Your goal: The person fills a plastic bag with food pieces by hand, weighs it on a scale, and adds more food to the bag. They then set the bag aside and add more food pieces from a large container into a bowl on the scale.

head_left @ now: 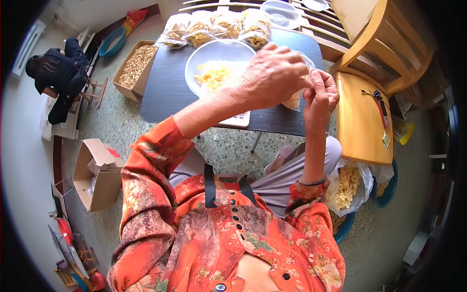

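1. Evidently, both hands are working at a clear bag point(293, 100) partly filled with pale yellow pieces; it is showing just below the fingers, over the right part of the dark table point(165, 97) (whether the tabletop is bearing its weight, I cannot tell).
2. The right hand point(322, 92) is pinching, thumb against forefinger, at what looks like the bag's upper edge, probably because a narrow grip is steadying thin plastic without squashing the contents.
3. The left hand point(272, 78) is arching over the bag with its fingers curling toward the right thumb; its own back is hiding the fingertips, so I cannot tell whether they are gripping plastic.
4. Left of the left fingers, a translucent bowl point(191, 78) is holding loose yellow pieces point(214, 73), presumably standing there for easy reach.
5. Nearer the body than the fingers, what seems a white scale point(239, 119) is peeking out beneath the left forearm.
6. Beyond the fingers, a row of filled bags point(227, 24) is lining the far edge, likely leaving elbow room.
7. Right of the right fingers, a wooden chair point(360, 126) is serving as a side shelf, carrying a dark, red-handled tool point(382, 107).
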Demonstrator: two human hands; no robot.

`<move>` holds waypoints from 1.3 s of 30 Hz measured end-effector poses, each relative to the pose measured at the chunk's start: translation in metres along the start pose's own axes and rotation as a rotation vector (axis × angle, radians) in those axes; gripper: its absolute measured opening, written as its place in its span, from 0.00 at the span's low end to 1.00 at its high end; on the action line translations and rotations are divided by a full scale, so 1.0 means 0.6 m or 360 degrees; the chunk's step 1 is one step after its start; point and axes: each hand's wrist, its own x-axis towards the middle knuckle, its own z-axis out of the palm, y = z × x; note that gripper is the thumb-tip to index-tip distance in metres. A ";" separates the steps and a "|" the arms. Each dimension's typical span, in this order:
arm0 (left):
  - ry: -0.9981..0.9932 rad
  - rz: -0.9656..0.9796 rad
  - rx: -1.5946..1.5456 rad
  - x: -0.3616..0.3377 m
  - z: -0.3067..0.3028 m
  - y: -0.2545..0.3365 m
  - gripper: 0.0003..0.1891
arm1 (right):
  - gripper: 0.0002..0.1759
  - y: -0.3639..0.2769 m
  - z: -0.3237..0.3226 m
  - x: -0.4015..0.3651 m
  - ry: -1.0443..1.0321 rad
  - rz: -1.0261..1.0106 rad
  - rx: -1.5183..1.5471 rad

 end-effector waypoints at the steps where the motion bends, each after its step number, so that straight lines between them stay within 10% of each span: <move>1: 0.0188 0.0019 -0.0061 0.003 -0.010 -0.003 0.06 | 0.06 0.000 0.001 0.000 0.0011 -0.0046 0.0007; 9: -0.0501 -0.0693 0.0384 -0.113 -0.116 -0.158 0.01 | 0.06 -0.003 0.004 -0.004 -0.0003 -0.0046 0.0009; 19: -0.1076 -0.0469 0.1254 -0.135 -0.057 -0.143 0.06 | 0.05 0.004 0.009 -0.004 0.0023 -0.0066 -0.0025; 31: -0.0692 -0.0474 0.1082 -0.144 -0.087 -0.144 0.07 | 0.06 0.006 0.010 -0.003 0.0008 -0.0042 -0.0028; 39: 0.0001 -0.1411 -0.0473 -0.156 -0.119 -0.171 0.14 | 0.06 0.009 0.010 -0.005 -0.0001 -0.0054 -0.0046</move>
